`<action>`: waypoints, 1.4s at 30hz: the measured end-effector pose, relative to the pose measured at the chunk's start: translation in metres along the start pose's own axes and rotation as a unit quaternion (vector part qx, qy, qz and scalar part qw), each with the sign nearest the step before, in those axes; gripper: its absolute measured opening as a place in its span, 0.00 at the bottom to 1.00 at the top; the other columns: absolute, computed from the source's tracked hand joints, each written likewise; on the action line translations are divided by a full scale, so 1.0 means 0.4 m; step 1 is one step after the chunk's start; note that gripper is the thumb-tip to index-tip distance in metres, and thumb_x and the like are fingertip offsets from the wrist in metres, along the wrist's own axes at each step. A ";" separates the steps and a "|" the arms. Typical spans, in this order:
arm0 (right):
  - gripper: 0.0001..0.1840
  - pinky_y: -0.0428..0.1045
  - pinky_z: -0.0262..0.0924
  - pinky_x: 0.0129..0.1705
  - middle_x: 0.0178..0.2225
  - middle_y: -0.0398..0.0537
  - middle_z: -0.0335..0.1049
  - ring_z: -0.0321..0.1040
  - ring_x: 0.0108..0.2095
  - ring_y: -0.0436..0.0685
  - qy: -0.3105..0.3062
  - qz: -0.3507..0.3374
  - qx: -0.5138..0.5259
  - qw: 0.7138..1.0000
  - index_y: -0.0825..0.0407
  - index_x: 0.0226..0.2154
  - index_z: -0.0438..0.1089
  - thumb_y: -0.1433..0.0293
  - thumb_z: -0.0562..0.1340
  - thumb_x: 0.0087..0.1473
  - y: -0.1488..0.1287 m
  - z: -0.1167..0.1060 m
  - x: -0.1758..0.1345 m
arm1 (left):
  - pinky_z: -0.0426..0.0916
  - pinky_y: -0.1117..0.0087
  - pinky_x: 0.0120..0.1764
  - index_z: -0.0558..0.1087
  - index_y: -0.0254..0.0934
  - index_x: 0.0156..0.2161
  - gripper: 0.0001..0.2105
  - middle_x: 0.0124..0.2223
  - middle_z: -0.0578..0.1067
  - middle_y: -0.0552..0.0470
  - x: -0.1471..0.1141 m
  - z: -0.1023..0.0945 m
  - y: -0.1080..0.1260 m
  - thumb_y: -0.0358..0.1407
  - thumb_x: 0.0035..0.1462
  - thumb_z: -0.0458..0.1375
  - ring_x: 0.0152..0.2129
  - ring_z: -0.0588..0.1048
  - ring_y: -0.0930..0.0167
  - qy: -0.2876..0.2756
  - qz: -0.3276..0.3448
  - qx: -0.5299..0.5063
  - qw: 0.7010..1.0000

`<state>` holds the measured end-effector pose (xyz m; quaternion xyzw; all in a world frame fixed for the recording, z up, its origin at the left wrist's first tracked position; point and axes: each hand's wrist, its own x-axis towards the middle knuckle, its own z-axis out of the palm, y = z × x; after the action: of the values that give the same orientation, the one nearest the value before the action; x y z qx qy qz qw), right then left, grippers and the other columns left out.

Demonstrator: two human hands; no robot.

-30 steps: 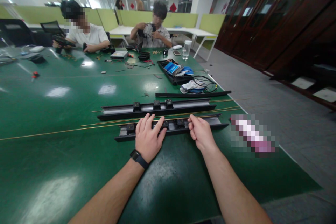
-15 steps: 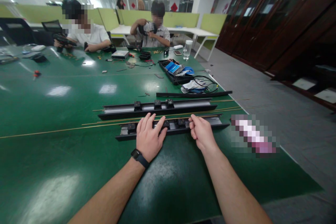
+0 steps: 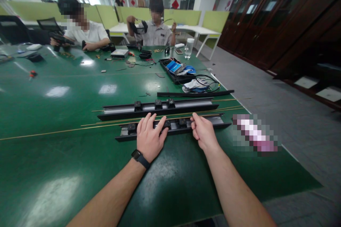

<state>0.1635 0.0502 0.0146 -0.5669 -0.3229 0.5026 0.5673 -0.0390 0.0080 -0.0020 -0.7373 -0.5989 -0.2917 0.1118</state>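
My left hand (image 3: 151,135), with a dark watch on its wrist, lies over the near black channel (image 3: 172,133), fingers stretched out and spread. It covers part of the channel and one of the small black blocks inside; another black block (image 3: 182,122) shows between my hands. At the channel's right part, my right hand (image 3: 204,130) is closed in a pinch on a thin brass-coloured rod (image 3: 53,132). This long rod runs along the channel's far side, past my left fingertips and far out to the left. Whether the left fingertips press on it I cannot tell.
Behind lies a second black channel (image 3: 117,112) with three blocks, and more thin rods beside it. Farther back are a black strip (image 3: 195,94), gloves (image 3: 195,85) and a black tray (image 3: 177,78). Two people sit across the green table (image 3: 66,170).
My hands keep nearly the same pose on the channel and rod; the view has shifted slightly. Across the table, one person has spread their hands apart, with a cable-like strand near the raised one.
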 end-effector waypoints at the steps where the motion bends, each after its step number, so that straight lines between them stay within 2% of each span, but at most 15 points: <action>1: 0.18 0.40 0.35 0.07 0.14 0.37 0.61 0.47 0.07 0.42 -0.005 0.000 -0.006 1.000 0.55 0.28 0.69 0.56 0.66 0.55 0.000 0.000 0.000 | 0.53 0.50 0.65 0.69 0.49 0.61 0.21 0.63 0.68 0.44 0.000 0.000 0.000 0.44 0.64 0.55 0.65 0.60 0.56 0.000 0.000 0.002 1.000; 7: 0.19 0.40 0.35 0.06 0.14 0.37 0.61 0.47 0.06 0.42 -0.005 0.001 -0.009 1.000 0.56 0.28 0.69 0.56 0.66 0.55 0.003 -0.001 0.004 | 0.52 0.50 0.65 0.69 0.50 0.61 0.21 0.63 0.68 0.44 -0.001 0.000 0.000 0.44 0.64 0.56 0.65 0.60 0.56 -0.004 0.001 0.010 1.000; 14: 0.14 0.39 0.37 0.07 0.15 0.37 0.60 0.47 0.07 0.42 0.023 -0.005 0.031 0.999 0.55 0.27 0.68 0.63 0.63 0.59 0.006 0.001 0.008 | 0.52 0.50 0.65 0.68 0.50 0.62 0.21 0.64 0.67 0.44 -0.002 0.002 0.000 0.44 0.65 0.54 0.65 0.59 0.57 -0.007 0.000 0.014 1.000; 18: 0.15 0.39 0.36 0.07 0.14 0.36 0.60 0.47 0.07 0.42 0.026 -0.001 0.026 0.999 0.55 0.28 0.68 0.61 0.64 0.58 0.006 -0.001 0.007 | 0.52 0.50 0.65 0.68 0.50 0.62 0.21 0.64 0.67 0.44 -0.002 0.000 0.000 0.44 0.65 0.54 0.65 0.59 0.57 -0.008 -0.001 0.014 1.000; 25: 0.17 0.40 0.35 0.07 0.14 0.37 0.61 0.47 0.06 0.42 -0.007 0.006 -0.007 1.000 0.56 0.29 0.70 0.59 0.65 0.57 0.002 -0.001 0.004 | 0.52 0.50 0.65 0.68 0.50 0.62 0.21 0.63 0.68 0.44 -0.001 0.001 -0.001 0.44 0.64 0.55 0.65 0.59 0.57 0.000 0.001 0.009 1.000; 31: 0.15 0.40 0.36 0.07 0.14 0.37 0.61 0.47 0.07 0.42 0.001 -0.001 0.013 1.000 0.56 0.27 0.68 0.61 0.65 0.57 0.004 0.001 0.005 | 0.52 0.50 0.65 0.68 0.50 0.62 0.21 0.63 0.68 0.44 0.000 0.001 -0.001 0.44 0.64 0.55 0.65 0.60 0.57 0.001 0.004 0.010 1.000; 42: 0.17 0.39 0.36 0.06 0.14 0.37 0.60 0.47 0.07 0.42 0.014 0.001 0.003 1.000 0.55 0.27 0.68 0.59 0.65 0.57 0.000 0.005 0.002 | 0.53 0.50 0.64 0.69 0.50 0.61 0.21 0.63 0.68 0.44 -0.002 0.001 -0.001 0.44 0.64 0.55 0.65 0.60 0.56 -0.005 0.001 0.007 1.000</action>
<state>0.1619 0.0514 0.0146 -0.5721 -0.3132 0.4962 0.5730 -0.0394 0.0079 -0.0027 -0.7384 -0.6009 -0.2838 0.1145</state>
